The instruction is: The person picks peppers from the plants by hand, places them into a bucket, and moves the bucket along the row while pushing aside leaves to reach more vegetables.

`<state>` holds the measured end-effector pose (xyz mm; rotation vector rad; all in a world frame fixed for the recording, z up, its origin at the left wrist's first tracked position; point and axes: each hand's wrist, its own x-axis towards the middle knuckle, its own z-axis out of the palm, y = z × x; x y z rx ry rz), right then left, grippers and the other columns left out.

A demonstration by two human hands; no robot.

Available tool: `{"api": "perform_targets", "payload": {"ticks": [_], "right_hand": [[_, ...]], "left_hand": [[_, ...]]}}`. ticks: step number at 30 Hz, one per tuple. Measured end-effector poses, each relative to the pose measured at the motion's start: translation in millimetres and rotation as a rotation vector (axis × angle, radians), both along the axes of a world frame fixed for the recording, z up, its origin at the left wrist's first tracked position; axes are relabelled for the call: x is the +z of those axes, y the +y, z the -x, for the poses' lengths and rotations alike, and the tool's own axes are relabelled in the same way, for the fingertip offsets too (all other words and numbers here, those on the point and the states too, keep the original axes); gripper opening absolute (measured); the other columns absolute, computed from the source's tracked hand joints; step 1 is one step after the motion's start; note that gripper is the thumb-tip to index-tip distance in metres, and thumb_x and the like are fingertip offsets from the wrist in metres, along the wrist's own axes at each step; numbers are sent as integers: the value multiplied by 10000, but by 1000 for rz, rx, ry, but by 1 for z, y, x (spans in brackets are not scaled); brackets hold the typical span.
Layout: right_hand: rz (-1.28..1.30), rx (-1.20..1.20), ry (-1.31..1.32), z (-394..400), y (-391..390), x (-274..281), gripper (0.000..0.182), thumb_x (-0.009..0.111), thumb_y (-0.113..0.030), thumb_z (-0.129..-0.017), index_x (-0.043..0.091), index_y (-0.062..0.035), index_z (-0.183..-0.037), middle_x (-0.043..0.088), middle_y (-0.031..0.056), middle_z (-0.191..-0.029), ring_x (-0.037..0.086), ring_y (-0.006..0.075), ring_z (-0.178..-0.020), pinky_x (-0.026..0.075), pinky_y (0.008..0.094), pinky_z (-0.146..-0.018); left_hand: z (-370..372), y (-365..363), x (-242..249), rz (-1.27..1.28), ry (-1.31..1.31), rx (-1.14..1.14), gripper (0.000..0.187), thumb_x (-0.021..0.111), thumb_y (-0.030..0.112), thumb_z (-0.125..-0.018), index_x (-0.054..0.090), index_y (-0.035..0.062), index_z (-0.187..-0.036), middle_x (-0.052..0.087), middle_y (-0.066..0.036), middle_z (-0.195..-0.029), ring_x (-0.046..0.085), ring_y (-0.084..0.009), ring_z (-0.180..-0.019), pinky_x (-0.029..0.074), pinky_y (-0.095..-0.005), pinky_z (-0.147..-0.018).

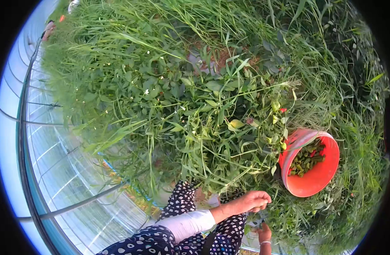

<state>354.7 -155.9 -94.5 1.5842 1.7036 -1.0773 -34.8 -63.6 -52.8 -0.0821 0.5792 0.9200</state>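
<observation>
My left hand (pixel 251 201) reaches in from the lower left, its fingers curled closed above the foliage. Whatever may be inside those fingers is hidden. Lower down, my right hand (pixel 264 234), with a band on the wrist, is among the leaves at the bottom edge. Its fingers look drawn together at a dark green bit, too small to name. Up and to the right of both hands, a red bucket (pixel 306 185) leans in the plants, its mouth turned toward me. Green peppers (pixel 305 162) with a few red bits lie inside it.
Pepper plants (pixel 212 102) with small white flowers grow tangled with long grass (pixel 131 38). A yellowish pepper (pixel 235 124) hangs near the middle. A plastic greenhouse wall (pixel 55 170) with curved poles runs along the left. My patterned trouser legs (pixel 182 197) are at the bottom.
</observation>
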Motion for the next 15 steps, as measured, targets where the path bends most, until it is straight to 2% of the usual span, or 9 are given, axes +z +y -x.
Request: {"api": "perform_targets", "payload": {"ticks": [2,4,5,6,8,10,11,12,15], "right_hand": [[262,-978,242,5,10,6,412,602,-134,-791,510,-64,-1186,645,92,-923,632,193,-703,509,320,-584],[271,-1022,155,88,68,55,358,564,-161,-838,508,-59,-1176,635,93,-924,625,200,-659,494,300,-535],[267,-1207,309,103,85,62,399,573,-211,-848,469,-56,-1200,633,91,-868,607,192,-626,473,281,-516],[263,-1389,468,109,99,69,447,581,-262,-858,431,-53,-1224,630,89,-812,590,184,-593,452,262,-496],[244,-1562,554,93,117,53,468,525,-348,-884,408,-103,-1264,621,98,-914,613,236,-729,482,300,-600],[202,-1689,549,85,143,29,525,560,-442,-843,420,-122,-1234,527,128,-1151,554,280,-978,473,333,-762],[215,-1744,571,90,159,22,533,580,-446,-827,431,-114,-1216,524,132,-1150,551,278,-979,479,338,-779],[225,-1807,599,95,172,17,541,600,-451,-812,443,-107,-1199,521,137,-1148,548,277,-980,485,344,-796],[245,-1890,774,93,193,-18,519,621,-409,-802,458,-94,-1181,531,130,-1128,538,269,-978,499,356,-823]], "left_hand": [[-9,50,46,-156,206,-108,497,526,238,-894,344,30,-1308,494,-103,-1114,560,-131,-875,462,-232,-647],[-51,66,60,-328,423,215,712,578,294,-865,170,50,-1395,343,-167,-1309,460,-227,-1125,462,-325,-817],[-49,76,65,-350,507,71,782,598,279,-847,100,68,-1412,224,-187,-1398,260,-274,-1291,377,-384,-969],[-45,80,66,-361,513,78,782,598,279,-847,100,68,-1412,224,-187,-1398,260,-274,-1291,377,-384,-969],[-30,69,67,-350,723,121,752,614,279,-829,171,58,-1396,265,-189,-1386,369,-285,-1238,418,-382,-932],[6,38,73,-142,765,0,668,617,272,-821,285,35,-1349,349,-182,-1347,504,-293,-1113,455,-370,-878],[19,12,70,-81,980,-21,547,616,259,-816,412,26,-1267,473,-181,-1251,597,-272,-970,482,-342,-825],[39,-10,80,101,977,-114,500,612,221,-833,429,24,-1255,518,-170,-1202,565,-224,-1041,460,-316,-872],[68,-121,65,449,1232,-80,386,640,147,-798,528,20,-1145,600,-151,-1078,596,-198,-967,480,-300,-835]]}}
